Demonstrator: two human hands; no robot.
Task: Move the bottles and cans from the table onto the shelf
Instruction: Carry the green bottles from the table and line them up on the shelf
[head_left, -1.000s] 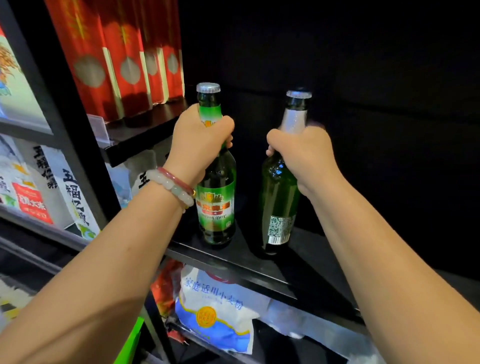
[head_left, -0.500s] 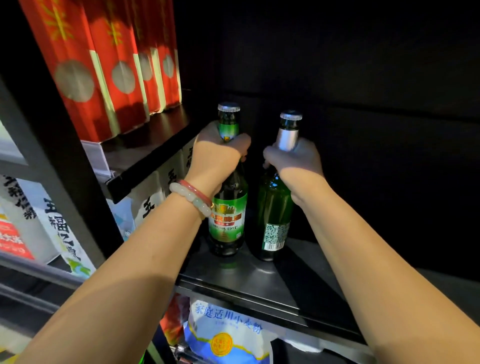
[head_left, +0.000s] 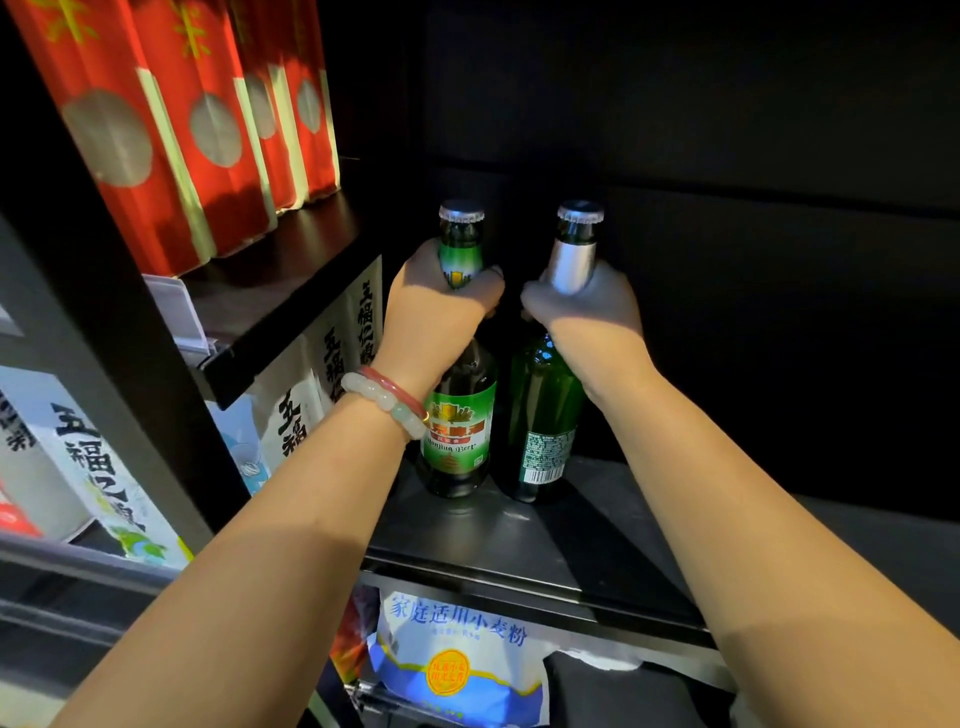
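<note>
Dark shelving fills the view, black back panel, dim light. We've got both hands up on the dark shelf (head_left: 545, 540), each wrapped round a bottle neck. Our left hand (head_left: 434, 317) grips the labelled bottle (head_left: 457, 441) just below its cap, fingers curled round the neck; beaded bracelets (head_left: 387, 400) sit on that wrist. Our right hand (head_left: 587, 312) grips the foil-neck bottle (head_left: 543, 415) at the silver foil, thumb and fingers closed round it.

Both bottles look upright w/ bases on the shelf board, close side by side, toward the back; whether they touch each other we can't tell. So this pair looks about placed, and we'd judge the next step is letting go.

Handling: green glass, capped, prob. full, so heavy for their size, rigid, breakable. Glass is smooth and the foil may slip, so a neck grip is fine for short lifts, but we'd take the body or support the base for anything longer. Tall and narrow means tippy, so release straight up, no sideways drag, and avoid clinking them together.

Outward: red packs (head_left: 171, 130) on the higher shelf at left, white bags w/ black characters (head_left: 332, 374) beside them lower down, and a blue-and-white flour bag (head_left: 457, 665) under our shelf.
</note>
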